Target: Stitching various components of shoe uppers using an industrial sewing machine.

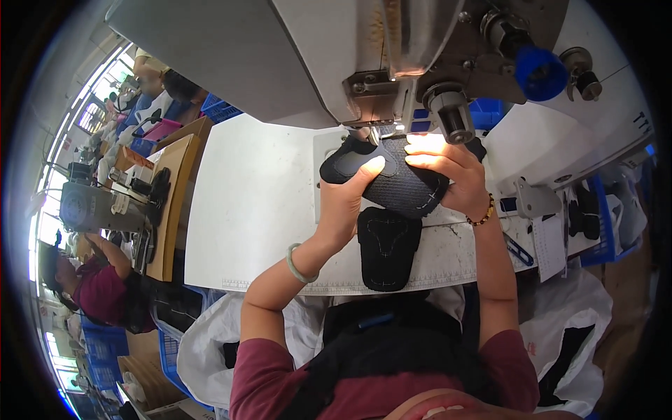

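We see the left hand [343, 199] partly closed on the near left of the black textured piece [400, 190], thumb on top, other fingers hidden beneath. The right hand [455, 171] curves over its far right part, fingers slightly spread; its thumb is out of sight, so we cannot tell whether it pinches. The piece lies under the sewing machine [336, 49], close to its needle area.

We judge it light, soft and bendable, a little springy where it curves, hardly fragile, with enough grain not to slip. We would take it by its outer edges, keeping fingertips off the needle.

Just nearer, a second black piece [389, 245] lies on the tabletop [245, 203], close to the ruled near edge. The machine head limits room above and beyond; the broadest white stretch opens left. To the right, a utility knife [518, 250] and a metal bracket [537, 199] narrow the way.
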`<state>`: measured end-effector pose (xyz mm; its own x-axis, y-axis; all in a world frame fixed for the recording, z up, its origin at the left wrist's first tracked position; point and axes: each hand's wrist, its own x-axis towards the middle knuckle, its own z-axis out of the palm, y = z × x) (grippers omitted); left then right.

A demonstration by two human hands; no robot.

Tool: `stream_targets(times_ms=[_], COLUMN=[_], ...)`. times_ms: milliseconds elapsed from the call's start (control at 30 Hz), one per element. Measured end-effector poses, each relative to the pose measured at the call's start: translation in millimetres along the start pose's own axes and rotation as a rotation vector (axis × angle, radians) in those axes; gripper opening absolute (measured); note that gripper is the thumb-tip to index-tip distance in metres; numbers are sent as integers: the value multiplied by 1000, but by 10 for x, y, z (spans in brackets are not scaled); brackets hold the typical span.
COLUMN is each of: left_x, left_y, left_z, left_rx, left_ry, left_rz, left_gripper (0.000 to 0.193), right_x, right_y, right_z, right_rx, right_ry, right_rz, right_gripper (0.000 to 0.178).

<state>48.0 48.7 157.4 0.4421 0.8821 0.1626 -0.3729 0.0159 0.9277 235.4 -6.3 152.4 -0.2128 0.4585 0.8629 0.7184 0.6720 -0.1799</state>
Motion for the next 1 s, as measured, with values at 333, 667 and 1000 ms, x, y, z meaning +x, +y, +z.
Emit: stream_targets(times_ms=[333,667,1000], left_x=[189,259,297], left_y=[127,155,147], left_z=[-96,-174,-233], left_rx=[27,68,-14], left_ry=[-107,-84,-157], left_rz=[-75,-119,-198], left_gripper=[19,20,17], right_x=[13,29,-5], right_y=[6,-106,-138], right_z=[25,73,140], right_rx=[-31,-180,-246], right_ry=[11,1,5], right_rz=[-1,-66,-101], right_gripper=[32,39,43])
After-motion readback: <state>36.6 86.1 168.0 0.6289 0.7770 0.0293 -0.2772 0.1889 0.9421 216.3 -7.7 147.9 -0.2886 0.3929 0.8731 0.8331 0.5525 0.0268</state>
